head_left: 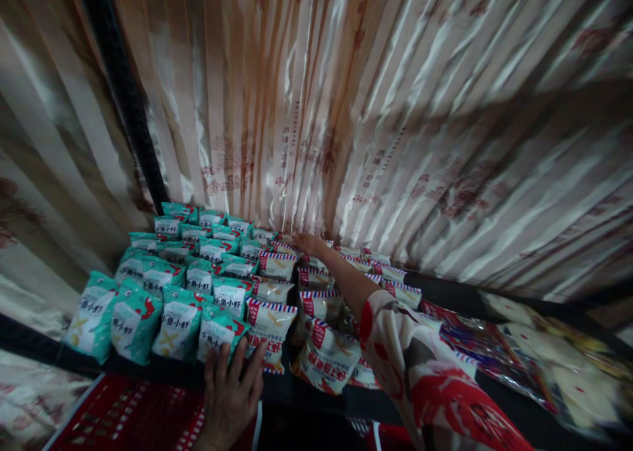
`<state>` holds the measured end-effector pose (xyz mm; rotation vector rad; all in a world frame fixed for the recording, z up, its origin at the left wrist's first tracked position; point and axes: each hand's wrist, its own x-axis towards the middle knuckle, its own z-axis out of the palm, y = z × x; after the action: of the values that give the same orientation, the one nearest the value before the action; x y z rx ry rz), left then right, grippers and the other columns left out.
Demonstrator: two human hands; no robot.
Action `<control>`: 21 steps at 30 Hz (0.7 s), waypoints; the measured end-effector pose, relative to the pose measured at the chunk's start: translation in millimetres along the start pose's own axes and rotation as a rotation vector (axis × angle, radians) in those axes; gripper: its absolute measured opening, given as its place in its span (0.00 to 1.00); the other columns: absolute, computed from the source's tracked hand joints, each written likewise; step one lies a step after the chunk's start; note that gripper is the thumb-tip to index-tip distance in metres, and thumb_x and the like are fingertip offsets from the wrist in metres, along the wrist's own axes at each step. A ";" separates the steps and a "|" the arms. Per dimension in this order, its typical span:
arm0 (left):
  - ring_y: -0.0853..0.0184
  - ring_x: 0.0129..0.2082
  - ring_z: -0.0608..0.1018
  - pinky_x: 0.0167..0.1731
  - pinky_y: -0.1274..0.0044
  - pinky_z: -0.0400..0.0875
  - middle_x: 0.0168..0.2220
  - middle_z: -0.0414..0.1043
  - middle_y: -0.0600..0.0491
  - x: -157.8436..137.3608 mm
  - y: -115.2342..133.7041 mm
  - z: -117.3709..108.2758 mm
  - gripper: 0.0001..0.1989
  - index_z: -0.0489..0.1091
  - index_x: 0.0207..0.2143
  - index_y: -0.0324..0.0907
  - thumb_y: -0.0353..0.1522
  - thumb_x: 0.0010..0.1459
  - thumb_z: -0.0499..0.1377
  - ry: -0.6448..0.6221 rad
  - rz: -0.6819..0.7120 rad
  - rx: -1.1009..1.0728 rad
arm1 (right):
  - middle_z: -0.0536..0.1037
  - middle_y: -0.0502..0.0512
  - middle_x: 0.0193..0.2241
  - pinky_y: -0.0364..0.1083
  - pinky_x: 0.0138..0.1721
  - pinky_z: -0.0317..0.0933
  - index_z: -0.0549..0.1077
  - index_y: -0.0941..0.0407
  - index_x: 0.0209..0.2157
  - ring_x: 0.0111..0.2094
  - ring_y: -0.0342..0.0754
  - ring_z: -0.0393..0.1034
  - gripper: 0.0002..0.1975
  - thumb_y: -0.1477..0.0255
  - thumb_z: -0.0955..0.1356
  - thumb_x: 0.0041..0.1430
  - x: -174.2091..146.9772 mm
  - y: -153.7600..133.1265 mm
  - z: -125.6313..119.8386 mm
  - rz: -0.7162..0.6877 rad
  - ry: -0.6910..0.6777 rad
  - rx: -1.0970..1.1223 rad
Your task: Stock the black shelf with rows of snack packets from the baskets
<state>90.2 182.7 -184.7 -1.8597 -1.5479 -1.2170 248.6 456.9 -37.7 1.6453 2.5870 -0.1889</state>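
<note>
Rows of teal snack bags (179,322) fill the left part of a dark shelf, and white-and-red snack bags (329,355) with striped top edges stand beside them. At the front edge, my left hand (232,391) is open, its spread fingers over the lower part of a front teal bag (221,329) and close to a white-and-red bag (270,326). My right arm stretches over the white-and-red bags. At the back row, near the curtain, is my right hand (309,243); its fingers are too dark and hidden to show whether they grip a bag.
A pleated, printed curtain (277,108) hangs behind the shelf, with a dark upright post (123,101) at the left. Flat shiny packets (494,345) lie on the right. Below the front edge sits a red plastic basket (133,415).
</note>
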 end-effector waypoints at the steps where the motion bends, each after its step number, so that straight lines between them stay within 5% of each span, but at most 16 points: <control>1: 0.57 0.66 0.44 0.63 0.60 0.36 0.66 0.39 0.61 0.3 0.1 -0.7 0.31 0.49 0.61 0.56 0.37 0.57 0.56 -0.006 0.005 0.007 | 0.77 0.65 0.43 0.48 0.46 0.62 0.73 0.59 0.46 0.47 0.55 0.71 0.29 0.62 0.48 0.67 -5.1 -0.3 -3.5 0.021 0.012 0.011; 6: 0.53 0.65 0.46 0.62 0.56 0.39 0.65 0.47 0.57 -1.9 -2.4 -3.2 0.34 0.50 0.61 0.55 0.35 0.54 0.59 -0.008 0.028 0.028 | 0.76 0.64 0.44 0.48 0.44 0.63 0.68 0.60 0.51 0.45 0.53 0.72 0.27 0.62 0.47 0.68 -54.6 -3.7 -34.4 0.090 0.154 0.097; 11: 0.54 0.65 0.44 0.62 0.56 0.37 0.66 0.40 0.58 -5.8 -3.0 -9.0 0.34 0.50 0.62 0.54 0.33 0.55 0.59 -0.017 0.074 0.030 | 0.78 0.58 0.42 0.50 0.48 0.62 0.71 0.56 0.46 0.45 0.51 0.71 0.22 0.59 0.55 0.65 -168.7 -20.2 -50.3 0.007 0.713 0.518; 16: 0.55 0.65 0.45 0.62 0.58 0.41 0.67 0.37 0.59 -14.7 15.0 -23.6 0.34 0.50 0.62 0.54 0.31 0.55 0.59 -0.097 0.139 -0.043 | 0.77 0.55 0.40 0.49 0.45 0.65 0.72 0.53 0.44 0.43 0.49 0.72 0.14 0.65 0.59 0.64 -289.5 -43.1 14.2 0.054 0.822 0.670; 21: 0.51 0.65 0.45 0.60 0.57 0.47 0.67 0.34 0.52 -20.6 33.0 -32.9 0.35 0.49 0.62 0.54 0.29 0.55 0.58 -0.224 0.123 -0.063 | 0.73 0.59 0.49 0.54 0.53 0.62 0.71 0.53 0.50 0.52 0.52 0.66 0.17 0.64 0.60 0.63 -322.7 -58.5 99.7 0.177 0.689 0.657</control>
<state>109.8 136.2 -177.9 -2.1599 -1.4957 -1.0435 331.9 128.9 -92.2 2.5254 3.0282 -0.6117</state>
